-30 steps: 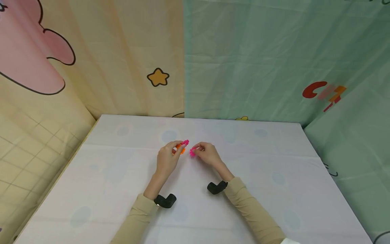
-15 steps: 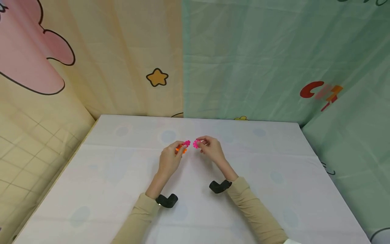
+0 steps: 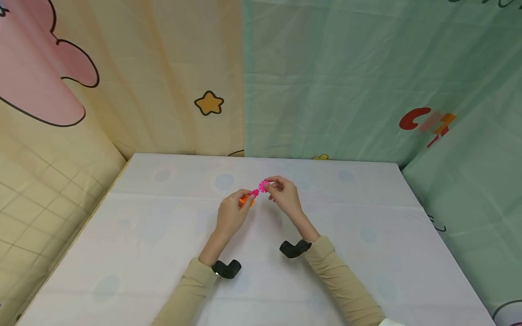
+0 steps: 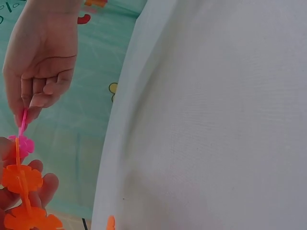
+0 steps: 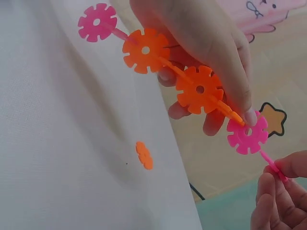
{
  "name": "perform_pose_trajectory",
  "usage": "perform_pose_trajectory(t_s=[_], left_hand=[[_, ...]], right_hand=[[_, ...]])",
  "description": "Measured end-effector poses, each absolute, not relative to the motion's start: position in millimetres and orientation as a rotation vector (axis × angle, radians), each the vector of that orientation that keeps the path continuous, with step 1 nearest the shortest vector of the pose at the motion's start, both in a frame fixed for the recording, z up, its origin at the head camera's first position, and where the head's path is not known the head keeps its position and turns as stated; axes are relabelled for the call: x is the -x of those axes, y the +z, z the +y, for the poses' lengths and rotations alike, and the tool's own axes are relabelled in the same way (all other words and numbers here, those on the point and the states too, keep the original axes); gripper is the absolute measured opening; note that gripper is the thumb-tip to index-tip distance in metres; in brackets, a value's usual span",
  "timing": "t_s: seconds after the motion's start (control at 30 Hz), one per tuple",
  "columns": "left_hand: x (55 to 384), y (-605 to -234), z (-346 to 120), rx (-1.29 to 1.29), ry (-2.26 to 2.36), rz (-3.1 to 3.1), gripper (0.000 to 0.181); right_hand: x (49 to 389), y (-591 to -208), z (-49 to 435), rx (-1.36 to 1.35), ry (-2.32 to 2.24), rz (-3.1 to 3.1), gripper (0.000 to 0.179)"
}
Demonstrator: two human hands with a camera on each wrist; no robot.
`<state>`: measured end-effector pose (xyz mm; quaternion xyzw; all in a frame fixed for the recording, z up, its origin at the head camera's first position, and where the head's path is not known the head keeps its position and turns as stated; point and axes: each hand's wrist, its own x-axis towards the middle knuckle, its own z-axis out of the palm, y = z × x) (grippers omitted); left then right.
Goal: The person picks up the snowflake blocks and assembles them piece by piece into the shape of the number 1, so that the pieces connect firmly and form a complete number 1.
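My left hand (image 3: 231,214) holds a chain of slotted plastic snowflake discs, orange (image 5: 199,89) and pink, joined edge to edge. Its thumb lies on a pink disc (image 5: 248,132) at one end; another pink disc (image 5: 97,22) forms the far end. Between thumb and fingertips, my right hand (image 3: 286,198) pinches one more pink disc (image 5: 271,162), seen edge-on in the right wrist view. That disc's edge meets the slotted rim of the chain's end disc. Both hands are raised over the middle of the white table.
A loose orange disc (image 5: 144,155) lies on the white tablecloth (image 3: 163,253) below the hands. Printed curtains (image 3: 346,81) stand behind the table's back edge and along its sides. Black wrist cameras (image 3: 226,269) sit on both wrists.
My right hand has moved up and away from me with its pink disc, turning the disc. My left hand has shifted slightly right with the chain, and the two pink discs have come together.
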<state>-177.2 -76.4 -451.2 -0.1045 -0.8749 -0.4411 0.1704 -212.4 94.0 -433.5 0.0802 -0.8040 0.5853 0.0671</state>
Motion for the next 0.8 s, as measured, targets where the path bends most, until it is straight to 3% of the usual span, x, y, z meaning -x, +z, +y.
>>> perform_pose_trajectory(t_s=[0.8], left_hand=[[180.2,-454.5,-71.1,0.408,-1.213,-2.288,0.015]], right_hand=[[210.3,-431.4,86.8,-0.282,1.756,-2.286,0.014]])
